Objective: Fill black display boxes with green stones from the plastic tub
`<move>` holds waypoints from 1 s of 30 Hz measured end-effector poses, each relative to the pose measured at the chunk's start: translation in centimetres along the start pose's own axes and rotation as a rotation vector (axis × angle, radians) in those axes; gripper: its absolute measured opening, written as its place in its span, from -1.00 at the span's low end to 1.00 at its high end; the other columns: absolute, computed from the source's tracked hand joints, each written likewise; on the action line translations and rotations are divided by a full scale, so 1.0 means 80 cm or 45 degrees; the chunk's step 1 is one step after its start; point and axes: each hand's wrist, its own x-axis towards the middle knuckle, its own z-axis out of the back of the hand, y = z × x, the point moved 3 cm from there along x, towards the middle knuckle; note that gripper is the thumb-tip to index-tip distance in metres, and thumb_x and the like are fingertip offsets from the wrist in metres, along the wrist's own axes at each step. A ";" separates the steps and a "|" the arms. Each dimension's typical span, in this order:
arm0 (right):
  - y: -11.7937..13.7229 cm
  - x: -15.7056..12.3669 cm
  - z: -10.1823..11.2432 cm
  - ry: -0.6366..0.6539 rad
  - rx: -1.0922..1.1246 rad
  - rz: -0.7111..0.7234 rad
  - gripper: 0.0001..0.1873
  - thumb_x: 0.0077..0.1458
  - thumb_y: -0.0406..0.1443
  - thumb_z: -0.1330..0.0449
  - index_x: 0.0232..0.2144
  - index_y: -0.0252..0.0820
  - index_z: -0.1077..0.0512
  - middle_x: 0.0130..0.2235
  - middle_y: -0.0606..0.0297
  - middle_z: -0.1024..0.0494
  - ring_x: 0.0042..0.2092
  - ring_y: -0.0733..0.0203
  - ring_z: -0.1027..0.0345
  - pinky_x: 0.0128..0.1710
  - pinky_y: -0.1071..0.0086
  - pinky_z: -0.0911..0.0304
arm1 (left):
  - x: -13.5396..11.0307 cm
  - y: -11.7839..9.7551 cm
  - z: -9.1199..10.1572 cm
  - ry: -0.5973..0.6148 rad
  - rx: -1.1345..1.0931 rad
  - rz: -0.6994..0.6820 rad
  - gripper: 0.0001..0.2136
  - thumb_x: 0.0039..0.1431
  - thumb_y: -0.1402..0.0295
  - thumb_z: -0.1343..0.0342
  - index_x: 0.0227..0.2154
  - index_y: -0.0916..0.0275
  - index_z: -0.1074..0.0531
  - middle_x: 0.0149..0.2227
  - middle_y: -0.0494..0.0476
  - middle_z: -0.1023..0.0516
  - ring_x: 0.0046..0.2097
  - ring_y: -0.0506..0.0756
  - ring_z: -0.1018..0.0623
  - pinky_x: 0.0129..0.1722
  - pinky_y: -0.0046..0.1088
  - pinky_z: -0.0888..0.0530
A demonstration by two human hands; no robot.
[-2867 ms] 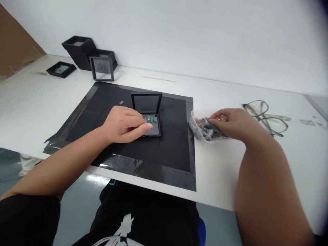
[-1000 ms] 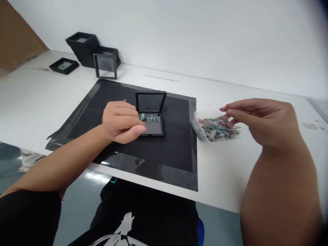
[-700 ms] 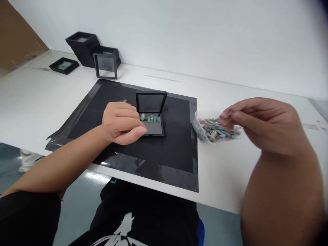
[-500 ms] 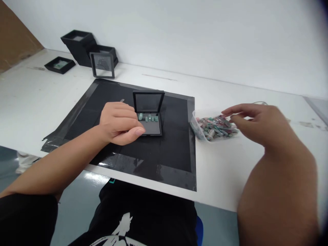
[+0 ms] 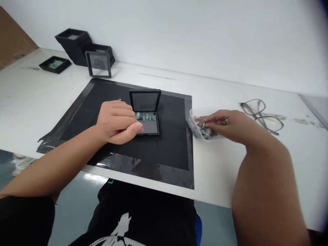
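A small black case [image 5: 151, 128] lies open on the black mat [image 5: 169, 147], its lid up, with several green stones [image 5: 145, 117] in a row inside. My left hand [image 5: 116, 121] rests curled on the mat against the case's left side, thumb at its front corner. To the right of the mat, a clear plastic tray [image 5: 191, 123] holds a heap of small green and pink stones [image 5: 202, 127]. My right hand [image 5: 230, 124] lies over this tray with its fingertips pinched down among the stones. What they pinch is hidden.
A pair of glasses [image 5: 263, 114] lies right of the tray. At the back left stand stacked black boxes [image 5: 74, 39], a black frame with a clear pane [image 5: 98, 65] and a flat black tray [image 5: 55, 64]. The table's near edge runs just below the mat.
My right hand had lifted out of the stone tray and hovered with pinched fingers; it has come back down into the stones. My left hand stayed by the case.
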 end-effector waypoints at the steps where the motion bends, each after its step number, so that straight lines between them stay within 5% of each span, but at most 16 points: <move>1: 0.001 -0.001 0.000 0.005 0.011 0.004 -0.77 0.01 -0.18 -0.27 -0.27 -0.04 -0.65 -0.39 0.28 -0.53 -0.44 0.24 -0.25 -0.46 0.30 -0.17 | 0.000 0.000 0.000 0.013 0.001 0.002 -0.67 0.26 0.40 -0.05 -0.63 0.21 -0.47 -0.68 -0.04 -0.45 -0.62 -0.07 -0.42 -0.58 -0.51 -0.29; 12: -0.011 0.001 0.004 -0.008 0.018 0.168 -0.80 0.05 -0.15 -0.25 -0.28 0.08 -0.64 -0.45 0.29 -0.51 -0.51 0.20 -0.29 -0.56 0.31 -0.18 | 0.001 0.001 0.001 0.069 0.039 0.027 -0.64 0.27 0.35 -0.03 -0.64 0.20 -0.49 -0.68 -0.02 -0.46 -0.62 -0.06 -0.43 -0.58 -0.52 -0.31; 30: -0.001 0.004 -0.005 0.031 -0.092 0.036 -0.83 -0.05 -0.22 -0.31 -0.33 -0.03 -0.62 -0.47 0.32 -0.44 -0.47 0.23 -0.30 -0.51 0.34 -0.15 | 0.000 0.012 0.008 -0.017 0.003 0.022 -0.78 0.22 0.50 -0.06 -0.48 0.21 -0.54 -0.65 -0.05 -0.45 -0.61 -0.08 -0.41 -0.56 -0.54 -0.30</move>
